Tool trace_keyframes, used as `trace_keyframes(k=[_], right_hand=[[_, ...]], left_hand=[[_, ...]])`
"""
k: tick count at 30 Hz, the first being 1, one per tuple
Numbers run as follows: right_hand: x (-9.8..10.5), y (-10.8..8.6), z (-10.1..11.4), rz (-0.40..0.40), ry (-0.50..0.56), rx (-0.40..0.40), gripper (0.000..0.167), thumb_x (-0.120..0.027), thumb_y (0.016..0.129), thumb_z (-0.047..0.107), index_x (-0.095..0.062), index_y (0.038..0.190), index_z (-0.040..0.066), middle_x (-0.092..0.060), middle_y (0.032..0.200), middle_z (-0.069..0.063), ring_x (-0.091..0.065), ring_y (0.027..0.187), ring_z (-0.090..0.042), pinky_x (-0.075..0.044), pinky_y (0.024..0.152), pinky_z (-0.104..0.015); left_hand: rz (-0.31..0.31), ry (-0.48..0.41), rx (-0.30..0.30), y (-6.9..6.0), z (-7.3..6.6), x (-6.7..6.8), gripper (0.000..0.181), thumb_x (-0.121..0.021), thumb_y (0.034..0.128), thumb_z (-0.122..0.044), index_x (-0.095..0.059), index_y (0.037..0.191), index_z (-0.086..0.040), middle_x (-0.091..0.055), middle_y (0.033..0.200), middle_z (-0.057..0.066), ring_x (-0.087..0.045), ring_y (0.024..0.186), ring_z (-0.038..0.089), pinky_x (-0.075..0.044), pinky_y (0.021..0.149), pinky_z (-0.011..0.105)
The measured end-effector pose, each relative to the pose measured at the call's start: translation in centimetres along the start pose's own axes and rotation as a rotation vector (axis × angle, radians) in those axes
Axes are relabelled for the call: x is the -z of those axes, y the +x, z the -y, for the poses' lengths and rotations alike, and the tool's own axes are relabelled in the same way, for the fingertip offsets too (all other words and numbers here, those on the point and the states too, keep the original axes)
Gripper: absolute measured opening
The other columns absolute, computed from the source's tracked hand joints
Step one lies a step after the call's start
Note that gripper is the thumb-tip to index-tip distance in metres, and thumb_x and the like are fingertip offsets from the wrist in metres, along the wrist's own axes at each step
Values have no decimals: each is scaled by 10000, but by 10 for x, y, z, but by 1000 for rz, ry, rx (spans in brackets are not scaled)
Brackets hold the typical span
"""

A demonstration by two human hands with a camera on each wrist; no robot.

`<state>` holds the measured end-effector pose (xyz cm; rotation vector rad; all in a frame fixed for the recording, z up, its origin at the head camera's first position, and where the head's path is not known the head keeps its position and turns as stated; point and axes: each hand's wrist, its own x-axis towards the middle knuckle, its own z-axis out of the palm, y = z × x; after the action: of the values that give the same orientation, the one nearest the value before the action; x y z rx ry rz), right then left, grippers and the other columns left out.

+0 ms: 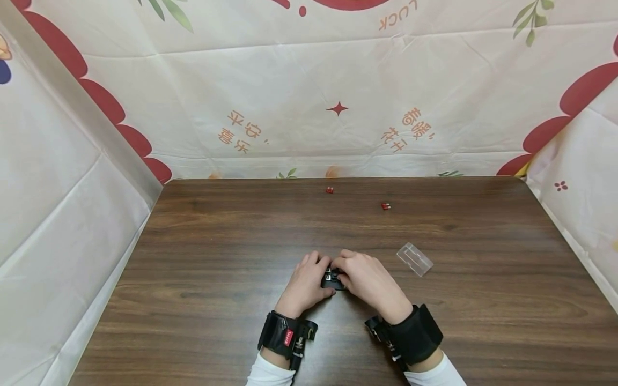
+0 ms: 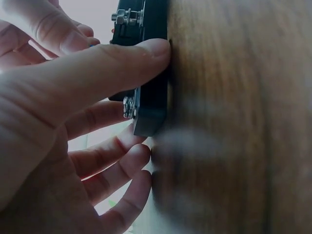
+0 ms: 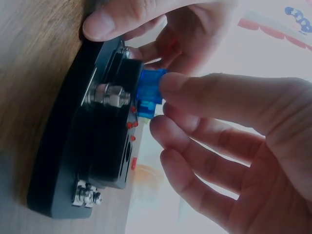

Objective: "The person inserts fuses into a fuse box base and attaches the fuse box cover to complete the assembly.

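Note:
A black block (image 3: 58, 141) with metal bolts and small red dots lies on the table in the right wrist view. My left hand (image 1: 307, 281) grips its sides, the thumb (image 2: 141, 56) along the near edge in the left wrist view. In the right wrist view my right hand (image 3: 229, 131) pinches a translucent blue piece (image 3: 151, 87) at the top of the block, the thumb on it. Whether the blue piece is fully seated, I cannot tell. From the head, my right hand (image 1: 369, 281) partly covers the block (image 1: 333, 279).
A clear plastic case (image 1: 414, 259) lies right of the hands on the brown wooden table (image 1: 217, 241). Two small red pieces sit farther back, one near the far edge (image 1: 330, 190) and one to its right (image 1: 385, 206). A white printed cloth hangs behind and at both sides.

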<state>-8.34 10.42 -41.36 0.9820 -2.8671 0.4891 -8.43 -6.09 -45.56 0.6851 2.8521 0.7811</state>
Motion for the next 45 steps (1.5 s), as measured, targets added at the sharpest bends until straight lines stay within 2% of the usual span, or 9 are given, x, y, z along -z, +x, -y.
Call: trace_keyframes(k=[8,14,18,22,31,37,45], right_hand=[[-2,-1,-2,-10,-1,-11,132,-770,788,33,-666,811,112,-550,776,23,-562,632,-139,-446,542,-289],[-4,-1,-2,-45,-8,-16,219,-758,770,-2,-600,716,140,-505,697,47,-499,567,-113,-395,497,-268],[-3,1,0,-36,-16,-33,252,-743,770,-14,-572,682,149,-492,669,41,-475,549,-116,-384,482,-276],[-1,4,0,-19,-5,-43,251,-740,767,-17,-582,671,153,-509,655,38,-480,548,-118,-392,484,-281],[1,5,-9,31,94,-46,204,-776,774,22,-631,710,151,-560,679,46,-486,548,-83,-403,499,-258],[4,6,-13,45,142,-53,183,-773,775,14,-654,720,141,-582,700,45,-497,557,-76,-410,502,-258],[5,5,-12,44,137,-63,191,-778,769,20,-651,705,148,-577,692,54,-501,568,-84,-415,514,-267]], left_hand=[[18,-4,20,1,0,0,466,-829,763,-220,-612,1160,-107,-512,1106,45,-471,996,209,-402,846,366],[24,11,13,1,-2,1,471,-830,762,-219,-612,1161,-96,-520,1121,53,-479,1022,215,-407,862,375],[23,19,1,1,-3,3,464,-832,758,-208,-612,1149,-90,-524,1133,64,-481,1031,225,-411,869,385],[29,21,-6,3,-3,5,463,-833,757,-205,-611,1147,-90,-528,1150,71,-483,1035,229,-415,866,391],[37,19,-17,6,-2,6,475,-851,724,-196,-619,1123,-86,-535,1123,57,-488,998,213,-423,827,373],[40,6,-30,8,-3,7,481,-853,722,-190,-623,1130,-79,-533,1064,36,-486,962,193,-426,827,367],[52,1,-39,9,-6,10,474,-851,723,-171,-624,1126,-66,-527,1023,26,-483,929,174,-433,821,337]])
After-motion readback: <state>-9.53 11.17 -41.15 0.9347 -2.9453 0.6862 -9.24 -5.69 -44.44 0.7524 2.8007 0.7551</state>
